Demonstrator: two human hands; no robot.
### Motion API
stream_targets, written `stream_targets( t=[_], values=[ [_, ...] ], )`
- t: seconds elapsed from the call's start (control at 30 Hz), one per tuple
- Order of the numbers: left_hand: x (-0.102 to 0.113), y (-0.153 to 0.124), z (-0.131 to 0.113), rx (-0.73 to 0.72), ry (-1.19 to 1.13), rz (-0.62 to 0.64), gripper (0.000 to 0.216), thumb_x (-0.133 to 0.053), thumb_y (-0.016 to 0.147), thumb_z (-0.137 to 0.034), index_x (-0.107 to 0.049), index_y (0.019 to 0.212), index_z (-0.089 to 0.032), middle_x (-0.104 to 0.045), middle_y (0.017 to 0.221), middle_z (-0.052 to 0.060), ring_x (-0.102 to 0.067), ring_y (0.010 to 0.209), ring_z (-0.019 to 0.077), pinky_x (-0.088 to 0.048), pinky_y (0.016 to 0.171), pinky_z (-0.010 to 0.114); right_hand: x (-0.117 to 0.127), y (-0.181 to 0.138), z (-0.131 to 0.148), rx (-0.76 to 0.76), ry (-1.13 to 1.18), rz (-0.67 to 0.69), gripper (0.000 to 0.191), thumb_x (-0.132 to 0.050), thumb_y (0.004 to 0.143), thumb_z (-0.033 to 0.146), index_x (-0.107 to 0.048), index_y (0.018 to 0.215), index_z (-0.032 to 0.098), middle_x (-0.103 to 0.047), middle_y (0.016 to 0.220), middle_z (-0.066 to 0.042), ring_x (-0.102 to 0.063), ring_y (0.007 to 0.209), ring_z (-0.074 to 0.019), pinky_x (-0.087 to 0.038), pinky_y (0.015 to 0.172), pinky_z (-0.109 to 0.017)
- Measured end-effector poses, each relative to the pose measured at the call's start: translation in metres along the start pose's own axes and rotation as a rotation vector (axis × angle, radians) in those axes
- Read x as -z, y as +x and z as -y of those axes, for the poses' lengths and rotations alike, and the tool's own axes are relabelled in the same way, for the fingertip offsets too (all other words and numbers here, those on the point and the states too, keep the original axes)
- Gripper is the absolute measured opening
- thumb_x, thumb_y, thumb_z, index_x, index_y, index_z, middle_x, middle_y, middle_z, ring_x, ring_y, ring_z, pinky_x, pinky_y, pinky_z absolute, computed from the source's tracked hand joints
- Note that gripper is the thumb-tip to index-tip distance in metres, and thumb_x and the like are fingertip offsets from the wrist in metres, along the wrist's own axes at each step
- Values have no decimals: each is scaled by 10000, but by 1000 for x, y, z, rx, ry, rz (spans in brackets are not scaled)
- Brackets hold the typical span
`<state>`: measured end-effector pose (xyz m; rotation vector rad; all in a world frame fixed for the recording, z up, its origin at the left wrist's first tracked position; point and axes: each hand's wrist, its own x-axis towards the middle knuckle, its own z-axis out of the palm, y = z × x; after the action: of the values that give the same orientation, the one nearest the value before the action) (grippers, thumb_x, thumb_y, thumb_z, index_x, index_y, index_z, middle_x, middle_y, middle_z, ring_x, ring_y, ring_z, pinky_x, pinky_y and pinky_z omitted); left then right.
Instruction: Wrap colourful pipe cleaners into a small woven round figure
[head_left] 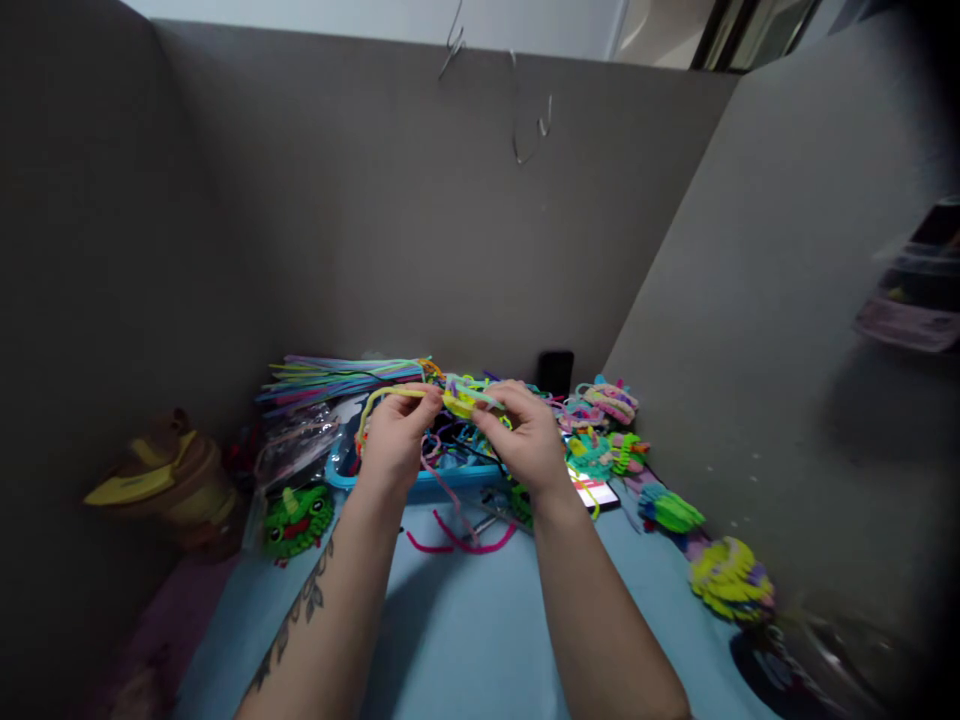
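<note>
Both of my hands are raised over a blue tray (342, 481) full of tangled, colourful pipe cleaners. My left hand (401, 435) pinches a yellow pipe cleaner (369, 404), whose loose length loops out on its left side. Between the hands is a small yellow pipe-cleaner piece (457, 403) with mint and purple strands on it. My right hand (525, 435) has that piece between thumb and fingers; a mint strand runs to its fingertips. Below, on the blue table surface (465, 640), lie bright pink pipe cleaners (431, 548) and what look like metal tools, partly hidden.
Behind the tray at left lies a bundle of straight pipe cleaners (337, 374). A green fuzzy figure (298, 520) sits front left, beside a brown-and-yellow object (172, 480). Along the right are fuzzy pieces (729, 580) and a lit phone (596, 490). Grey panels (420, 200) enclose the table.
</note>
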<state>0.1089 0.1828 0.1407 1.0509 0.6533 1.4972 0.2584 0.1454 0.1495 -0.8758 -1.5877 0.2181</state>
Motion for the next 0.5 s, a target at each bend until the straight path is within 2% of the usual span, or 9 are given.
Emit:
stream_targets(
  t=[0.2,0.33,0.4,0.5],
  values=[
    [0,-2,-13,170,-53,80,344,-874,507,-321,-679,716,-130,-649,696,-5,-570,645,83,-436,614,186,6,-1,-9,-51,224,78,85,-650,780,146,-634,751,224,-584,831,-2,-559,836,-157,-441,783,-299],
    [3,-4,-18,219,-19,120,303,-863,537,-304,-663,692,-138,-637,679,-18,-558,579,63,-393,486,147,7,-1,-9,-72,318,69,82,-661,764,155,-637,746,231,-555,878,-7,-552,872,-159,-440,797,-300],
    [4,-5,-19,236,2,124,292,-854,556,-305,-655,696,-144,-631,651,-22,-576,568,72,-387,457,143,8,-1,-10,-90,328,54,74,-657,760,166,-629,735,229,-547,886,-10,-553,889,-166,-443,808,-304],
    [3,-5,-17,185,18,95,297,-847,564,-306,-645,707,-143,-658,653,-11,-610,580,89,-465,531,171,10,-1,-15,-125,311,48,41,-639,769,197,-615,753,225,-555,936,-25,-561,955,-186,-452,852,-323]
  ],
)
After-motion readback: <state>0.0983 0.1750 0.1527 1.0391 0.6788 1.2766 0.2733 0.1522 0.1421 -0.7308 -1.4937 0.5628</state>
